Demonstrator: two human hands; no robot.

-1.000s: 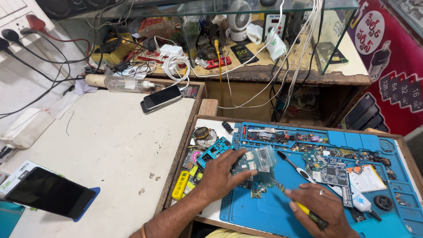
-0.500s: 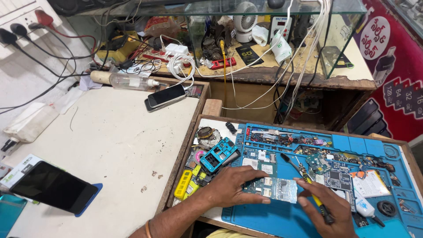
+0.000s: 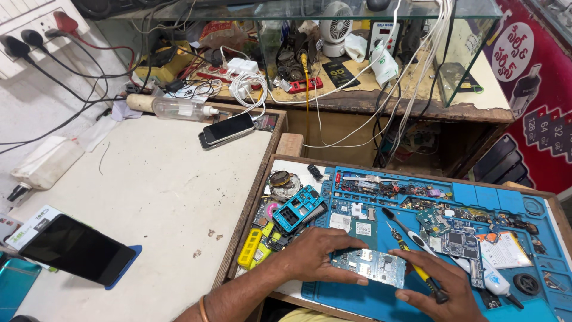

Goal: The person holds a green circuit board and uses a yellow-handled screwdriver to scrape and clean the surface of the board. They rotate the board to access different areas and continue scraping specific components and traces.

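Phone circuit board (image 3: 369,266) lying bare on the blue repair mat (image 3: 357,295), already out of its casing. Left hand (image 3: 319,253) pinching its edge; right hand (image 3: 438,287) gripping a yellow-handled screwdriver (image 3: 411,259) alongside. Blue phone frame (image 3: 300,207) sitting nearby, loose parts scattered about.

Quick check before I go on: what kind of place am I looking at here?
Most likely a phone repair bench: the left hand holds a bare circuit board over a blue repair mat strewn with parts, and phones lie nearby.
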